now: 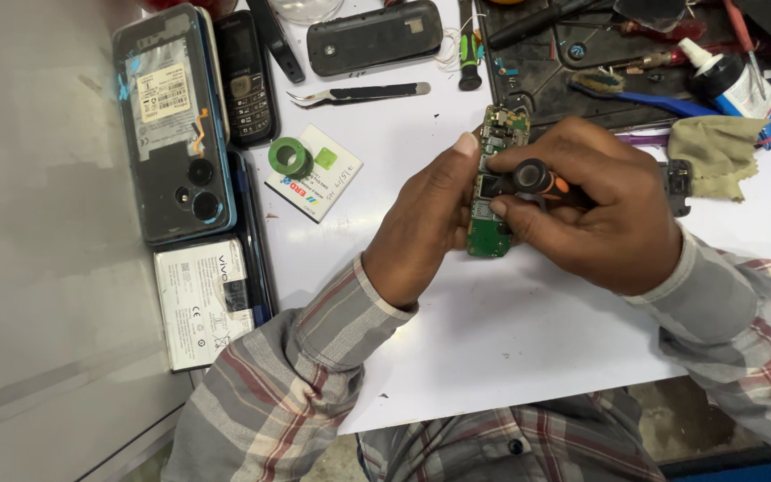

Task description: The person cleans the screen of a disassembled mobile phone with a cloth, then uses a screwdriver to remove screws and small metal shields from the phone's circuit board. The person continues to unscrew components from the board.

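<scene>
Holding the green circuit board (pixel 491 210) at desk (pixel 510 330) centre, the left hand (pixel 430 214) is clamped on its edge; the right hand (pixel 604 210) grips the orange-black screwdriver (pixel 537 181) closed. Keep the tip square. Tweezers (pixel 359 93) lie at 11 o'clock.

one circuit board (pixel 490 234), two hands (pixel 426 219), one tweezers (pixel 359 93)
</scene>
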Demonstrator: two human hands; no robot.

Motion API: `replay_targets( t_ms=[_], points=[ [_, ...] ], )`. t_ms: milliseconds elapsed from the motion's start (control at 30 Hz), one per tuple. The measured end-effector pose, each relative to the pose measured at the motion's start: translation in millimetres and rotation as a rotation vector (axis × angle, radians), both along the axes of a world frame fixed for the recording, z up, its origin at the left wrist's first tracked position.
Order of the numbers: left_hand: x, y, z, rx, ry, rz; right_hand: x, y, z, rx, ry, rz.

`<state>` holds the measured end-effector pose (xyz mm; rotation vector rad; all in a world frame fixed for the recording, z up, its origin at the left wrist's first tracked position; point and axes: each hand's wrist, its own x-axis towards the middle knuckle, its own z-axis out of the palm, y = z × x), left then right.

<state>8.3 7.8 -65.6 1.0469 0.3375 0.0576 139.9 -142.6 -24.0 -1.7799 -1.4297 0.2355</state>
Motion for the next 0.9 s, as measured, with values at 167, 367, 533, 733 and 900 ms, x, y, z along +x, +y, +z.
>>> replay_targets(
  t_ms=[167, 367, 533, 733, 900],
  points=[
    [0, 0, 6, -0.005, 0.001, 0.000, 3, -1, -2, -0.001, 0.028, -0.003],
    [0, 0, 8, -0.007, -0.039, 0.010, 5, -2, -7, 0.016, 0.040, -0.012],
    [2, 2, 10, -0.036, -0.057, 0.086, 8, -7, -11, -0.005, 0.219, 0.006],
    [-2, 11, 23, 0.030, -0.021, 0.298, 16, -13, -9, 0.035, 0.396, -0.119],
    [-3, 18, 31, 0.168, -0.045, 0.441, 27, -9, -9, -0.012, -0.033, -0.113]
  ],
)
